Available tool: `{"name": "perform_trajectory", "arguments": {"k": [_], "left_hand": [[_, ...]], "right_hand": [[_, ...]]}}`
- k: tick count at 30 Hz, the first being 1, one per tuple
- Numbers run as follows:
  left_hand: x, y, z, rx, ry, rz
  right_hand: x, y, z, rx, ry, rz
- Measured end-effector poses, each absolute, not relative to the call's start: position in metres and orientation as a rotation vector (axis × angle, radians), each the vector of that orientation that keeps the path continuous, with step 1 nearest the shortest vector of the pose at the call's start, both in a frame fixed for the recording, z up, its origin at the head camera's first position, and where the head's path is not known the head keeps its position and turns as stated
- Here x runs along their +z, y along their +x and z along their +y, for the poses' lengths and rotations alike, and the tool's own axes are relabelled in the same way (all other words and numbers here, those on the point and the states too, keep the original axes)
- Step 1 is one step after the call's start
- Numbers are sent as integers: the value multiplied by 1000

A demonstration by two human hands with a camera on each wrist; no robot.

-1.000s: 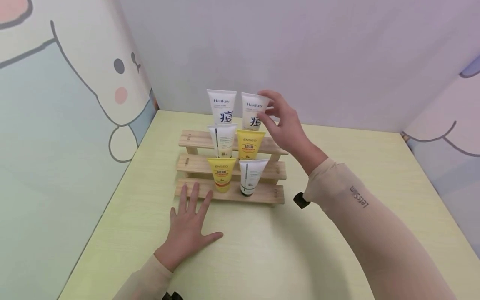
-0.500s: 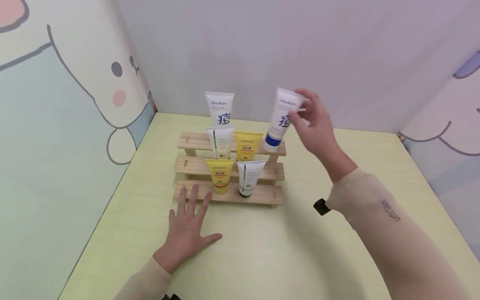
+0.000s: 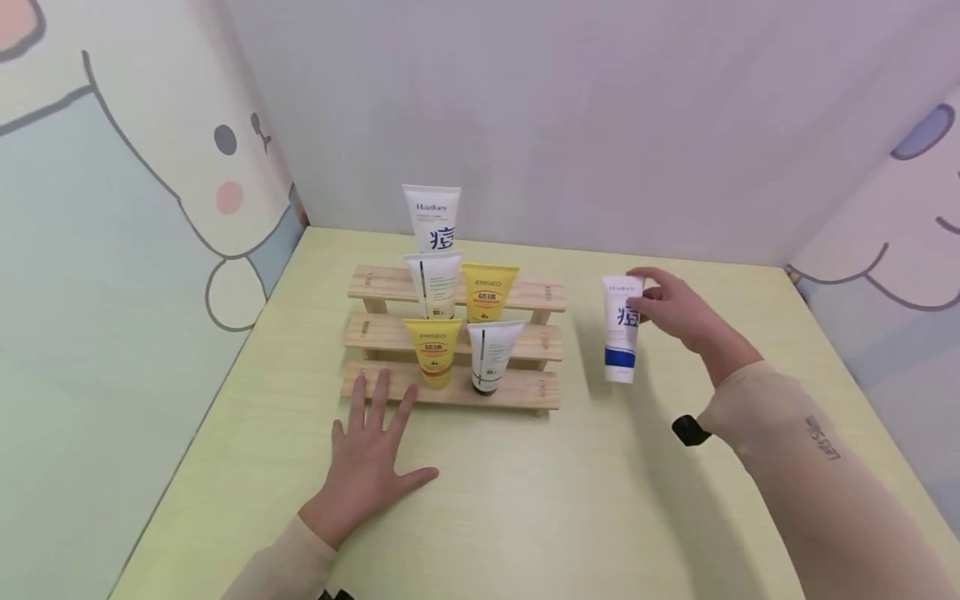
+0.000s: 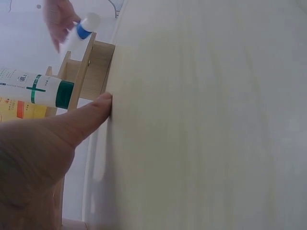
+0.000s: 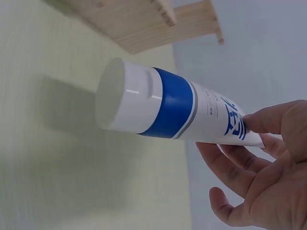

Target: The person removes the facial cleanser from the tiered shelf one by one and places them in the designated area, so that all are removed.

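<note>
My right hand [image 3: 671,310] pinches a white squeeze tube with a blue band [image 3: 621,329] near its flat top end, cap down, to the right of the wooden tiered stand [image 3: 450,396]. In the right wrist view the tube [image 5: 177,108] hangs above the table, its shadow beside it. My left hand [image 3: 367,467] lies with fingers spread, fingertips at the stand's lowest step. On the stand are another white and blue tube [image 3: 433,218] at the top, a white tube [image 3: 437,285] and a yellow tube [image 3: 489,292] in the middle, and a yellow tube [image 3: 433,350] and white tube [image 3: 493,354] below.
The pale yellow-green table [image 3: 510,517] runs back to a plain wall [image 3: 525,125]. Side walls with cartoon drawings stand at left [image 3: 135,275] and right [image 3: 900,225].
My right hand has lifted the white and blue tube off the stand's top step and carried it right and down, beside the stand. The left hand has stayed in place.
</note>
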State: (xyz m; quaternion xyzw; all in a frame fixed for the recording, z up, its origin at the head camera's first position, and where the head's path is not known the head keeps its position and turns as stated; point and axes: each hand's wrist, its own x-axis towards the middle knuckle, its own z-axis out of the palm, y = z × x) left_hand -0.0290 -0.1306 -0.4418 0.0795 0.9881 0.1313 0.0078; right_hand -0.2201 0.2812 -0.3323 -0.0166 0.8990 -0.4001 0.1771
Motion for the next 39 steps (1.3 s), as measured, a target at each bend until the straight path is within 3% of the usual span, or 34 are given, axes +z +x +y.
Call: {"name": "perform_trajectory", "arguments": {"k": [13, 20, 30, 39], "left_hand": [[-442, -27, -126, 406, 264, 3093], [-439, -27, -125, 410, 269, 3092], [-441, -27, -129, 395, 273, 3116], [-440, -27, -131, 404, 254, 3106]], "right_hand": [[-390, -245, 274, -1005, 75, 2500], [-398, -245, 271, -894, 139, 2598], [-374, -232, 274, -632, 40, 2714], [-305, -203, 275, -1306, 42, 2804]]}}
